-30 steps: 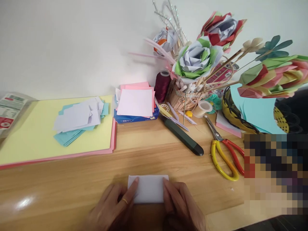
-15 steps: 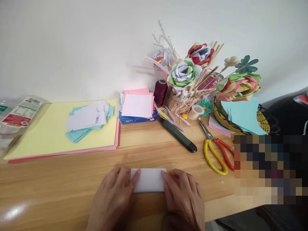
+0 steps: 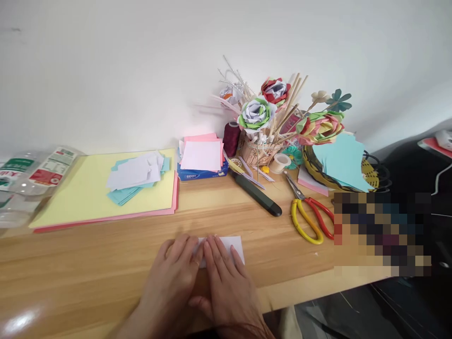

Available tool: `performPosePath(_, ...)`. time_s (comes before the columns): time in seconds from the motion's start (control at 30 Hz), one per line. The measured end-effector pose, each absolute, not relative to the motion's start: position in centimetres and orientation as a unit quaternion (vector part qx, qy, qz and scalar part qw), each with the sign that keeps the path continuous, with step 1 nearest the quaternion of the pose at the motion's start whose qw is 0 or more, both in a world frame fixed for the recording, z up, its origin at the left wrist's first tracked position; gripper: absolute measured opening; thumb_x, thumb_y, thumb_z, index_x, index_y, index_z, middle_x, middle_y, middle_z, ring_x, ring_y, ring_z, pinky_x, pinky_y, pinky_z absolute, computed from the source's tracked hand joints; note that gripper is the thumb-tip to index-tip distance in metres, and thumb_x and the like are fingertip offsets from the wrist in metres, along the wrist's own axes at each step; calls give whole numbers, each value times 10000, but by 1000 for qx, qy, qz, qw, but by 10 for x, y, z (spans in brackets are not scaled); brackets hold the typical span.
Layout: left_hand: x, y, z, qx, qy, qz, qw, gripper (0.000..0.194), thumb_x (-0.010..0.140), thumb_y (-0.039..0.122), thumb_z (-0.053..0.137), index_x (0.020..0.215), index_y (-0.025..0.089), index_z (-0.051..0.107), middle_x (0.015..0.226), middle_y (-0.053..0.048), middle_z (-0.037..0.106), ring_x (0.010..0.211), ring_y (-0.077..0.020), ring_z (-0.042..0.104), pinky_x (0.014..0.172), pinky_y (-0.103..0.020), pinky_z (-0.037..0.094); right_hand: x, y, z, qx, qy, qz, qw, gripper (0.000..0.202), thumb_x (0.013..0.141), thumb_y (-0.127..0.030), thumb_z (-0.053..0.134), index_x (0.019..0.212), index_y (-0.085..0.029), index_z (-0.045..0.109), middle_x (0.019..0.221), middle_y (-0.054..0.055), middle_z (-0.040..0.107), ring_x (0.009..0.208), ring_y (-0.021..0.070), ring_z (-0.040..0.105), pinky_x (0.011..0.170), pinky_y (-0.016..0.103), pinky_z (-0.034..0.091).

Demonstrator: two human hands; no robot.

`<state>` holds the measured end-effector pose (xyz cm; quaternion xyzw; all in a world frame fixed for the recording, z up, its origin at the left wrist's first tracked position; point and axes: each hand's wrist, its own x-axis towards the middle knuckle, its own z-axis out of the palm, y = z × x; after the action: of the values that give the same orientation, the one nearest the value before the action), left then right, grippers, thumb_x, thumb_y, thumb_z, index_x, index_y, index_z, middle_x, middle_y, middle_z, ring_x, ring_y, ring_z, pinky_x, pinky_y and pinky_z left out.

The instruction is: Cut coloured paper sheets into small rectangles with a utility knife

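Observation:
A small folded white paper (image 3: 237, 245) lies flat on the wooden table in front of me, its right end showing and much of its left part covered. My left hand (image 3: 173, 268) holds the paper's left end, with the fingers bent over it and the thumb along its surface. Across the middle of the paper, my right hand (image 3: 226, 278) lies with its fingers stretched out and pressing down, the thumb sticking out to the left. The two hands nearly touch at the fingertips.
Scissors (image 3: 307, 214) and a black-green cutter (image 3: 257, 195) lie beyond, to the right. Yellow sheets (image 3: 77, 188) bear loose paper pieces. Behind are a blue pack (image 3: 203, 174) topped with pink paper, a basket of paper flowers (image 3: 256, 148) and a thread spool (image 3: 280, 162). Plastic bottles (image 3: 21, 172) lie at left.
My right hand has left the paper's right edge and moved left, flattening over its middle. The left hand stays at the left end. The whole view has shifted slightly.

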<state>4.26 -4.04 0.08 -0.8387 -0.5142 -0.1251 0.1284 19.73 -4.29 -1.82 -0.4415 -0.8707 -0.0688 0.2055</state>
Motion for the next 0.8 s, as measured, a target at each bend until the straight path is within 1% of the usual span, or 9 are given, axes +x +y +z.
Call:
performPosePath(0.13,46,-41,4,-835,-520,-111,140,311,867,94,445,1083,167,657,984,-83,663,994,-246,540,806,-373,384,214,-43,-18,-430,-886,-63,160,790,823,-696,368,1310,-84,482,1372,74,476,1251,197,451,969,338,365)
performPosePath(0.27,45,-42,3,-844,-501,-99,165,313,897,88,410,1089,140,652,998,-92,662,994,-249,546,782,-375,386,238,-44,-19,-445,-881,-71,145,839,810,-718,361,1315,-58,470,1373,131,470,1244,226,454,977,370,347)
performPosePath(0.37,38,-44,0,-851,-486,-95,174,330,907,86,386,1110,135,642,1022,-93,662,1000,-241,550,802,-382,385,254,-46,-18,-447,-882,-70,129,873,799,-736,346,1325,-47,450,1373,154,467,1253,236,440,990,401,323)
performPosePath(0.47,34,-46,-1,-853,-487,-88,164,341,922,119,384,1160,184,620,1054,-71,661,1043,-232,542,868,-397,365,259,-46,-17,-438,-891,-59,108,924,767,-761,369,1346,-43,417,1390,174,440,1271,252,413,998,434,306)
performPosePath(0.53,38,-47,-1,-865,-468,-96,153,326,940,184,404,1201,242,590,1083,-44,655,1079,-223,529,918,-402,336,258,-46,-17,-436,-891,-66,105,956,747,-776,379,1347,-32,411,1395,188,429,1279,263,395,1006,452,287)
performPosePath(0.6,49,-48,-1,-889,-421,-110,144,309,949,246,416,1213,259,576,1106,-33,647,1092,-214,516,963,-404,303,257,-46,-19,-431,-892,-80,113,970,739,-784,371,1339,-24,418,1390,191,436,1289,266,375,1021,460,261)
performPosePath(0.67,60,-49,-2,-904,-384,-123,143,301,948,280,417,1179,216,600,1103,-50,649,1085,-216,509,995,-413,279,257,-45,-20,-426,-892,-91,120,962,745,-781,359,1334,-23,423,1389,188,440,1310,268,342,1038,469,232)
performPosePath(0.73,65,-52,-3,-902,-381,-131,152,300,939,283,427,1128,166,630,1085,-78,656,1083,-230,504,1021,-438,256,258,-46,-18,-423,-893,-93,119,935,765,-764,347,1337,-29,421,1398,177,432,1332,265,308,1047,478,213)
performPosePath(0.8,61,-55,-5,-898,-389,-128,158,291,935,259,433,1120,163,635,1096,-82,656,1103,-237,498,1048,-464,224,259,-46,-14,-427,-895,-78,103,892,789,-740,342,1347,-46,410,1417,158,410,1344,261,290,1046,486,218)
